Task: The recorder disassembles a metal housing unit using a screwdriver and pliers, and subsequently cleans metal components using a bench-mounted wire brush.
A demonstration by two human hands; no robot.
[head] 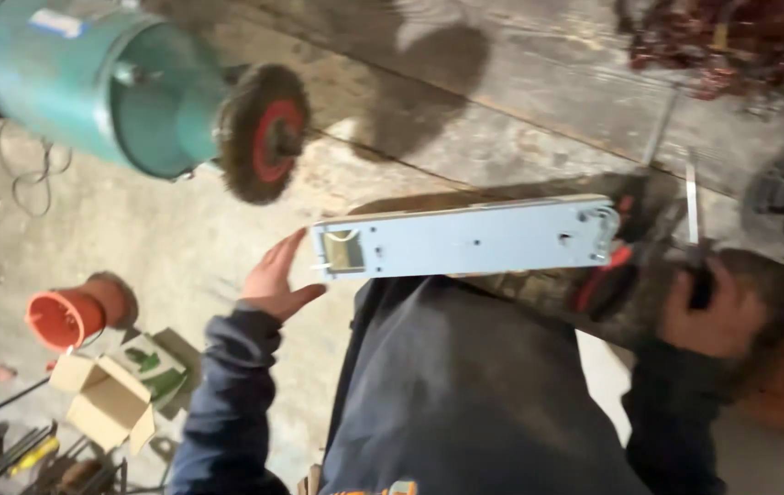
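A long pale blue metal plate [470,238] lies flat across the edge of a dark wooden workbench [502,82], in front of my dark jacket. My left hand [275,280] is open with fingers spread, just left of the plate's near end, close to it but apart. My right hand [713,312] is closed around a dark handle with a thin metal shaft [691,197] rising from it, a tool beside the plate's right end. A red and black object [607,275] lies under that end.
A green bench motor [89,82] with a wire wheel brush [264,133] stands at upper left. On the concrete floor are an orange round plug [66,316], open cardboard boxes [108,399] and several metal bars. A reddish heap [722,41] lies at upper right.
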